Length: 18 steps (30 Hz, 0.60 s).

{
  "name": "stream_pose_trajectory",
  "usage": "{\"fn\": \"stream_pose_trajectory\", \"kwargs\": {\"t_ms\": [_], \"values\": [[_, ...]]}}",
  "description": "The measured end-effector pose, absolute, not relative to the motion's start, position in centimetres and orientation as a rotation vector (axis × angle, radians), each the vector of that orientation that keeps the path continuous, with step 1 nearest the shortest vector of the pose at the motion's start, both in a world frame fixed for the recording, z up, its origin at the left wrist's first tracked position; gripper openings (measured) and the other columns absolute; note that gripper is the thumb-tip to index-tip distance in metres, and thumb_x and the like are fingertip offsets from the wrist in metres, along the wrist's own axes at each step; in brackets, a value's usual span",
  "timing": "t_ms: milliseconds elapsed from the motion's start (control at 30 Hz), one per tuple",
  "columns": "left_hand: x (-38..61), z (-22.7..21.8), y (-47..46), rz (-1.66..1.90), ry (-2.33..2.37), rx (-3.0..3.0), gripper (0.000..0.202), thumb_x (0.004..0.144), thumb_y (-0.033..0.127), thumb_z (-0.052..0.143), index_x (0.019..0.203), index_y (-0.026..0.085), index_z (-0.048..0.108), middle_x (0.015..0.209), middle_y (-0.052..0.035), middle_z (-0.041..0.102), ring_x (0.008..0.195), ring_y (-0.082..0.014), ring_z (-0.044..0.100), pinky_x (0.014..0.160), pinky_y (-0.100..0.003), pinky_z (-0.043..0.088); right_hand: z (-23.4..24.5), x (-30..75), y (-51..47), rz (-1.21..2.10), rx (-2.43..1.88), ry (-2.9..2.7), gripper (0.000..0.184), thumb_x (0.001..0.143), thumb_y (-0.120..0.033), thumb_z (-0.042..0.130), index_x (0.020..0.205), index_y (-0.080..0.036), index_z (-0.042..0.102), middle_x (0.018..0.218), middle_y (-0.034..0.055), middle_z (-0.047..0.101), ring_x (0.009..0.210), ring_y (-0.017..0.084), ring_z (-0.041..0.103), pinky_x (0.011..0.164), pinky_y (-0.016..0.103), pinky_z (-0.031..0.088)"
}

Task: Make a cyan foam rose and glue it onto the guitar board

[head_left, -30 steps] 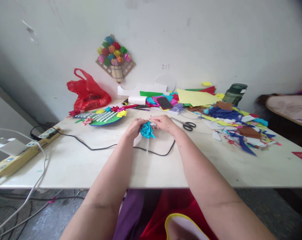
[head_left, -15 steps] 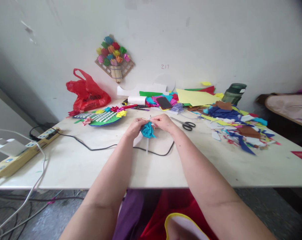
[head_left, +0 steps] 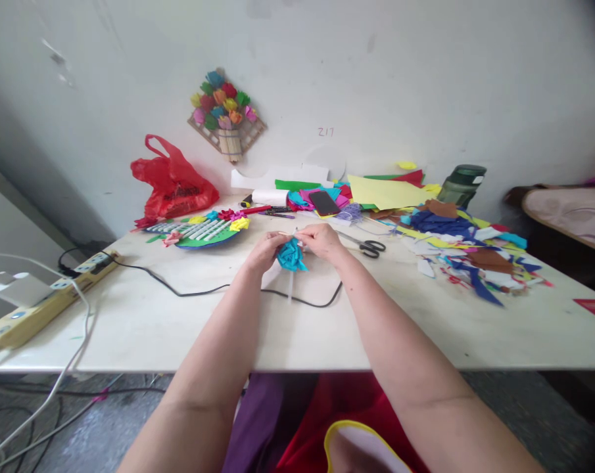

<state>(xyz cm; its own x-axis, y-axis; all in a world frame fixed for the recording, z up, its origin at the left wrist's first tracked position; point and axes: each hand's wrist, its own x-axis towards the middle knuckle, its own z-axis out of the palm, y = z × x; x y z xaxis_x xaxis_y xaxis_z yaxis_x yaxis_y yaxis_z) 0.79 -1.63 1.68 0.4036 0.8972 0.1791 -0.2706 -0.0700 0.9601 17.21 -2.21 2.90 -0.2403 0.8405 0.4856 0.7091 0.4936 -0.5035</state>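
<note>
A bright blue crumpled paper flower (head_left: 290, 256) sits between my two hands, just above the table. My left hand (head_left: 267, 251) is closed around its left side, fingertips at the top edge. From the other side my right hand (head_left: 321, 241) pinches at the top right of the flower, with a small whitish bit by the fingers that I cannot make out. Below the flower a thin translucent whitish stick (head_left: 290, 288) shows, its upper end hidden. To the right of my right hand, black-handled scissors (head_left: 372, 248) lie on the table.
A black cable (head_left: 179, 293) crosses the table under my hands from a power strip (head_left: 41, 305). A green disc with paper rolls and flowers (head_left: 206, 236), a red bag (head_left: 171, 180), a phone (head_left: 324, 203), paper scraps (head_left: 489, 259) and a bottle (head_left: 461, 185) lie around.
The flower has tilted slightly between my fingers, and my right fingertips have shifted a little to the left. Everything else stays where it was.
</note>
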Motion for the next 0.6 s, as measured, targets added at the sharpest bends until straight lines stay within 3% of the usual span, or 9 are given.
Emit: {"fn": "stream_pose_trajectory", "kwargs": {"t_ms": [233, 600], "values": [[0.68, 1.33, -1.35, 1.091, 0.678, 1.268, 0.017, 0.059, 0.026, 0.067, 0.061, 0.010, 0.061, 0.054, -0.0030, 0.060, 0.047, -0.0119, 0.054, 0.048, -0.023, 0.040, 3.02, 17.04, -2.65, -0.024, -1.271, -2.056, 0.023, 0.083, -0.033, 0.052, 0.089, -0.025, 0.073, 0.086, 0.0011, 0.071, 0.080, 0.014, 0.061, 0.061, 0.023, 0.037], [1.13, 1.65, -1.73, 1.159, 0.743, 1.138, 0.011, 0.058, 0.019, 0.063, 0.053, 0.011, 0.058, 0.048, -0.0001, 0.054, 0.042, -0.0086, 0.047, 0.045, -0.022, 0.035, 3.32, 16.85, -3.18, -0.244, -1.254, -2.152, 0.031, 0.088, -0.033, 0.044, 0.078, -0.023, 0.072, 0.086, 0.0024, 0.069, 0.079, 0.014, 0.059, 0.061, 0.024, 0.033]]}}
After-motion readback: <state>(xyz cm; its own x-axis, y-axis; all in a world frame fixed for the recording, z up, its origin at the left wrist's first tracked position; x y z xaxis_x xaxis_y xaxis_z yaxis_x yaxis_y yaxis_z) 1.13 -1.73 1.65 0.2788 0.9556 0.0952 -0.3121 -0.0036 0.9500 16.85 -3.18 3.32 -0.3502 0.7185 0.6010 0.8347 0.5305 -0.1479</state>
